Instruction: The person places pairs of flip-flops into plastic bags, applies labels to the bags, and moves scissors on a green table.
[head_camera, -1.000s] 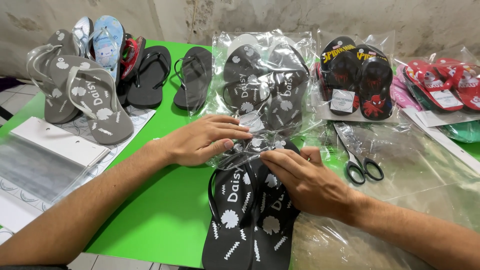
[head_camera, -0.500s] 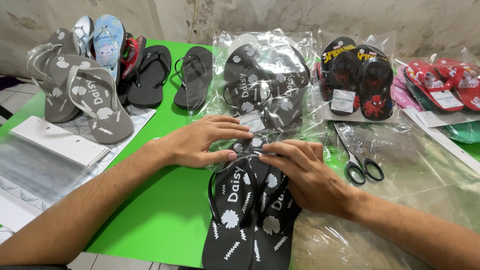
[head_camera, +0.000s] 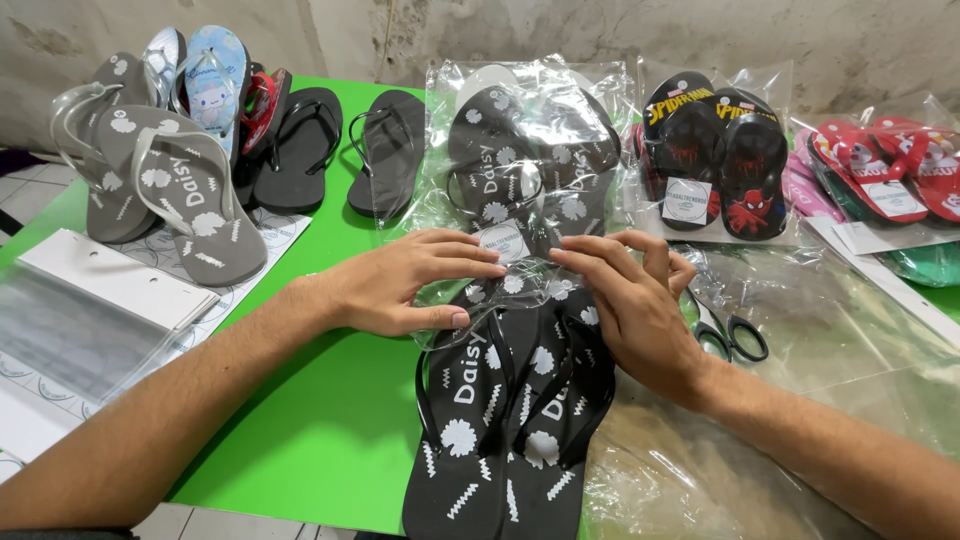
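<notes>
— What lies on the green surface (head_camera: 330, 440)?
— A black pair of flip-flops (head_camera: 510, 410) at its near edge, toes tucked into a clear plastic bag (head_camera: 520, 190).
— And the hands?
— Left hand (head_camera: 410, 280) and right hand (head_camera: 635, 300) lie spread flat, pressing the bag's edge. Scissors (head_camera: 735, 335) lie just right.

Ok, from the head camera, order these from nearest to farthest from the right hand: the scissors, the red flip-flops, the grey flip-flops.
Measured from the right hand:
1. Scissors, just to its right, on clear plastic.
2. Red flip-flops, bagged, at the far right.
3. Grey flip-flops, loose, at the far left of the green table.
</notes>
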